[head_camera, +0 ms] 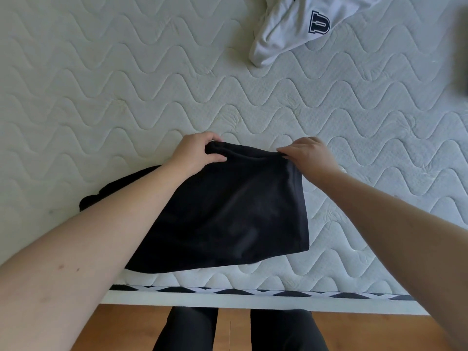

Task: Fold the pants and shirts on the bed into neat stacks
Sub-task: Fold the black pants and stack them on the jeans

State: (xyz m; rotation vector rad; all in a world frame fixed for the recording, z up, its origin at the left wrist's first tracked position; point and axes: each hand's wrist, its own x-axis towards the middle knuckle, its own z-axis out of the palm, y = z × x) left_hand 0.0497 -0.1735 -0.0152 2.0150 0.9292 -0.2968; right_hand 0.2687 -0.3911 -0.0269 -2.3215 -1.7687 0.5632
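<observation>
A white quilted mattress [126, 92], stitched in wavy lines, fills most of the view. Its near edge carries a band of black and white diamond trim [253, 292], and below that runs a strip of wooden floor [119, 330] on which the person's dark-trousered legs [188, 330] stand.

The black garment [228, 214] lies near the near edge of the mattress, roughly in the middle of the view, partly folded so that its right side shows a straight seamed edge. A further part of it trails out to the left under the left forearm. Whether it is pants or a shirt cannot be told, as the cloth is dark and shows little detail.

The white garment [286, 29] lies crumpled at the far right of the mattress, well apart from the black one, and bears a dark blue block-letter patch [319, 22]. A dark blurred shape [462, 46] sits at the right border; what it is cannot be told.

The left hand [196, 152] grips the far left corner of the black garment, its fingers curled over the bunched edge and its thumb beneath. The right hand [307, 155] pinches the far right corner of the same edge between fingertips and thumb. The edge between the two hands sags slightly.
</observation>
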